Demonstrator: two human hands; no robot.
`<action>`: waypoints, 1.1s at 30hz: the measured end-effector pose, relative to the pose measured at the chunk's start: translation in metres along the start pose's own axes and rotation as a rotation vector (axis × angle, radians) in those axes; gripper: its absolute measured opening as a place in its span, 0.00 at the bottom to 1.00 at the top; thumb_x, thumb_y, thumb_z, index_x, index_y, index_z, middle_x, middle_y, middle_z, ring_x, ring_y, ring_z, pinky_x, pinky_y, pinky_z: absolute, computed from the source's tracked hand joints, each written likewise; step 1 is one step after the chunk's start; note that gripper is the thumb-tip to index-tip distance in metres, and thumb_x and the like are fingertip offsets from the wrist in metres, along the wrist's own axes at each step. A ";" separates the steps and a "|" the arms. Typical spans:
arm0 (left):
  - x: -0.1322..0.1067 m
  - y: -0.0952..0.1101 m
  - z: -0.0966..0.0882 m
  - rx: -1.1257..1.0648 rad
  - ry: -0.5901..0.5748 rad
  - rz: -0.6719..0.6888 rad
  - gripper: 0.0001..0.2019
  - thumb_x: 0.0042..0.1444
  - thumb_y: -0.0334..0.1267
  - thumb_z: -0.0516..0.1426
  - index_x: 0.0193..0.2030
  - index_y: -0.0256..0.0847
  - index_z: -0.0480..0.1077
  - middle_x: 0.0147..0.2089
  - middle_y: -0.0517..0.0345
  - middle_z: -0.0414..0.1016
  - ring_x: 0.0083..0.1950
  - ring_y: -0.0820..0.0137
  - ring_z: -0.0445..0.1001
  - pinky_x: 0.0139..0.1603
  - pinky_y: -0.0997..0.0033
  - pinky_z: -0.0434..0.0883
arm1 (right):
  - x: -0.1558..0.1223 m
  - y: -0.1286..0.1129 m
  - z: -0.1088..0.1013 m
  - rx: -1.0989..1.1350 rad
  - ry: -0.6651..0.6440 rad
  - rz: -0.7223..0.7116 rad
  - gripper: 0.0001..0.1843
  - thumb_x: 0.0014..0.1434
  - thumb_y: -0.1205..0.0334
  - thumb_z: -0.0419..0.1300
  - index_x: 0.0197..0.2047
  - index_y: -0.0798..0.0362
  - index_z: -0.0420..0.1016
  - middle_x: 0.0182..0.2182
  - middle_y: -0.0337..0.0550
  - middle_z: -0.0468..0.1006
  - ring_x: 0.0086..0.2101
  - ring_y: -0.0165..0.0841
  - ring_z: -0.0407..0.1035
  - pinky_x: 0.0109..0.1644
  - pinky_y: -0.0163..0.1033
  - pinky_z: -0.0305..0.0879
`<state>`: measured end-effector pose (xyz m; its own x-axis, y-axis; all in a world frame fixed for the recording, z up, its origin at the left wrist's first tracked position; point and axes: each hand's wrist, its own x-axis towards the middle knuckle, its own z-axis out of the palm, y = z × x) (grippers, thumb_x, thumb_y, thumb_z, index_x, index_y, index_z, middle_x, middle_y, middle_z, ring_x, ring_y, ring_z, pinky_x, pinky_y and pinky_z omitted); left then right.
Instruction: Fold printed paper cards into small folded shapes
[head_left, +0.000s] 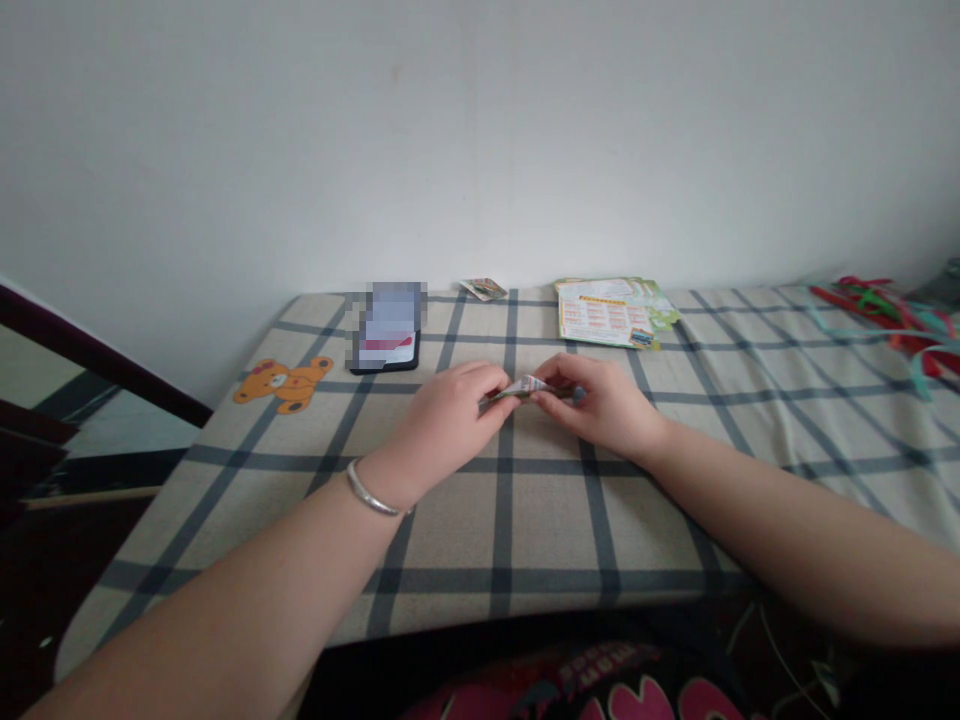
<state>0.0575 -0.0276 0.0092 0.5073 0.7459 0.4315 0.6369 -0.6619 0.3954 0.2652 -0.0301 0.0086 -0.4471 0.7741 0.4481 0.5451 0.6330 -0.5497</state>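
Between my two hands, low over the checked tablecloth [465, 520], is a small folded piece of printed paper [527, 385] with a peaked, pointed shape. My left hand [457, 405] pinches its left side between thumb and fingers; a silver bangle circles that wrist. On the other side, my right hand [592, 400] is closed on the paper's right end, thumb in front and fingers behind. The fingers cover much of the paper, so its full shape is hidden.
A phone [386, 330] with a partly blurred screen lies left, beside a flat orange bear figure [283, 384]. Along the wall are another small folded paper [484, 289] and a stack of printed sheets [604, 312]. Red, green and teal ribbons [892, 310] lie far right.
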 end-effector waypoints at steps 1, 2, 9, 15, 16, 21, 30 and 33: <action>0.000 -0.001 0.000 0.000 0.011 -0.005 0.08 0.59 0.34 0.57 0.30 0.39 0.63 0.31 0.62 0.67 0.33 0.72 0.65 0.32 0.72 0.59 | 0.000 0.001 0.000 -0.003 0.010 0.020 0.04 0.58 0.63 0.59 0.37 0.53 0.73 0.31 0.41 0.78 0.31 0.30 0.71 0.34 0.35 0.66; 0.000 -0.002 0.000 0.002 0.020 -0.012 0.09 0.59 0.35 0.57 0.29 0.39 0.62 0.31 0.62 0.66 0.32 0.72 0.65 0.31 0.72 0.58 | 0.000 0.002 0.000 -0.001 0.022 0.039 0.04 0.58 0.63 0.59 0.37 0.53 0.73 0.31 0.41 0.78 0.30 0.30 0.71 0.34 0.35 0.66; -0.001 -0.005 0.001 0.007 0.022 -0.026 0.10 0.60 0.37 0.57 0.29 0.40 0.62 0.30 0.62 0.66 0.32 0.72 0.65 0.31 0.71 0.59 | 0.003 0.006 0.002 0.006 0.049 0.079 0.04 0.59 0.62 0.59 0.35 0.53 0.73 0.29 0.40 0.77 0.29 0.29 0.70 0.32 0.35 0.66; -0.002 0.001 0.004 -0.094 -0.021 0.092 0.08 0.59 0.28 0.55 0.44 0.43 0.66 0.43 0.60 0.73 0.45 0.70 0.72 0.45 0.69 0.67 | 0.001 0.003 0.003 -0.017 -0.049 0.011 0.04 0.59 0.63 0.59 0.36 0.53 0.73 0.30 0.40 0.78 0.29 0.28 0.71 0.32 0.34 0.65; -0.002 0.003 0.004 -0.095 -0.018 0.104 0.09 0.59 0.28 0.55 0.45 0.43 0.66 0.44 0.59 0.73 0.46 0.70 0.72 0.46 0.69 0.67 | 0.001 0.002 0.003 -0.018 -0.053 0.008 0.04 0.60 0.62 0.59 0.36 0.53 0.73 0.30 0.40 0.78 0.29 0.29 0.71 0.33 0.34 0.65; -0.005 0.008 0.001 -0.018 -0.022 0.012 0.07 0.61 0.32 0.55 0.46 0.43 0.64 0.41 0.60 0.74 0.39 0.69 0.75 0.38 0.70 0.67 | 0.001 0.002 0.003 -0.035 -0.019 0.004 0.05 0.60 0.61 0.59 0.37 0.53 0.73 0.31 0.40 0.78 0.30 0.29 0.71 0.33 0.35 0.65; -0.007 0.007 0.001 0.008 -0.034 -0.068 0.07 0.65 0.35 0.51 0.48 0.43 0.59 0.33 0.62 0.77 0.33 0.69 0.77 0.32 0.72 0.65 | 0.001 0.001 0.004 -0.024 0.101 -0.011 0.03 0.59 0.62 0.61 0.36 0.52 0.72 0.30 0.40 0.77 0.31 0.30 0.71 0.33 0.36 0.67; -0.007 0.005 0.003 -0.014 -0.030 -0.082 0.06 0.65 0.35 0.50 0.48 0.43 0.58 0.33 0.61 0.77 0.35 0.68 0.77 0.34 0.71 0.66 | 0.001 0.002 0.003 -0.052 0.124 -0.020 0.02 0.58 0.64 0.61 0.35 0.51 0.71 0.32 0.40 0.77 0.33 0.32 0.71 0.34 0.37 0.68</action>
<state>0.0593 -0.0360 0.0060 0.4708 0.7997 0.3726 0.6689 -0.5989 0.4403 0.2635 -0.0279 0.0063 -0.3688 0.7536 0.5441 0.5744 0.6450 -0.5040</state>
